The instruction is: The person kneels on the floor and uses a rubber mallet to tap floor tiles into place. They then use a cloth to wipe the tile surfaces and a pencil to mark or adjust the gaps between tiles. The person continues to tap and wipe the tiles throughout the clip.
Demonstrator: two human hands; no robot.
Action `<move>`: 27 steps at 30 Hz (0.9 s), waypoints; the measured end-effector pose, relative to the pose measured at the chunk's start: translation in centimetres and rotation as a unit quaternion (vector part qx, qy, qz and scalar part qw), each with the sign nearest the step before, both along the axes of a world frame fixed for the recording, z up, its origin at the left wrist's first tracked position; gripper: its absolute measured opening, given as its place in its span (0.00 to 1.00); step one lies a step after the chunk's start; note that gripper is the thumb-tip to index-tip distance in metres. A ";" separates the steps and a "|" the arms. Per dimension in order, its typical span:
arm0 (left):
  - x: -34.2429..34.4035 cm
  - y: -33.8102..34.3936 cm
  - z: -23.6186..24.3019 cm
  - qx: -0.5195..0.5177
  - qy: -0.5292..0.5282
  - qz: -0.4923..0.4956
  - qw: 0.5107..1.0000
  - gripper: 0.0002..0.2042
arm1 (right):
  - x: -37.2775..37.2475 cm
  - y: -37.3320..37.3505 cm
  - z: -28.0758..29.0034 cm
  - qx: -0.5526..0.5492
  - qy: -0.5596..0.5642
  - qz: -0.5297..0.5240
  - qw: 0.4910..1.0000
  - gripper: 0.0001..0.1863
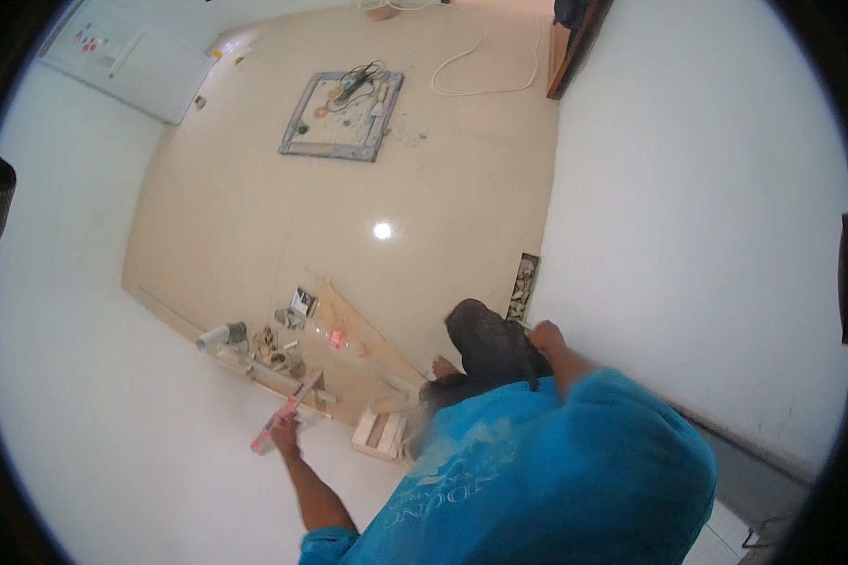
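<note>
My left hand (285,435) is closed around a long red-and-grey hand tool (297,399) beside the white wall at the left. The tool slants up and right, and its far end is above the cluttered strip of floor by that wall; its exact kind is too small to tell. My right hand (546,336) is curled closed beside my dark-trousered knee, near the right wall. Whatever its fingers may hold is hidden. Just beyond it lies a narrow tray of broken pieces (522,288).
Near my left hand are a clear bottle with a red label (337,340), a wooden board (363,330), a white pipe piece (220,336) and a wooden block (380,432). Farther off, a grey square frame (330,151) surrounds a corded power tool (353,85). A pale hose (485,92) curls behind.
</note>
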State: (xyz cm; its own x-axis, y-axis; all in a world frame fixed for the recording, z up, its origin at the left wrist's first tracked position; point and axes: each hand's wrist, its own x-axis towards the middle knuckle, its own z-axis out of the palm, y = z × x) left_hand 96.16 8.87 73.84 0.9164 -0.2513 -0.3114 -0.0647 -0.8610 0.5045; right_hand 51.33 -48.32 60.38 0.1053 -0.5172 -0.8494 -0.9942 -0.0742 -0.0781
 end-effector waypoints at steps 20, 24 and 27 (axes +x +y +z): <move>18.1 -79.9 -2.7 0.043 0.316 -0.522 0.791 0.38 | 39.9 -57.3 7.5 -0.034 -0.442 -0.171 0.880 0.19; 27.0 -96.1 -4.9 0.062 0.358 -0.516 0.776 0.30 | 43.3 -73.1 6.1 -0.105 -0.432 -0.115 0.888 0.16; 32.1 -113.2 -2.5 0.064 0.219 -0.621 0.750 0.25 | 42.0 -80.6 4.4 -0.128 -0.260 -0.010 0.957 0.17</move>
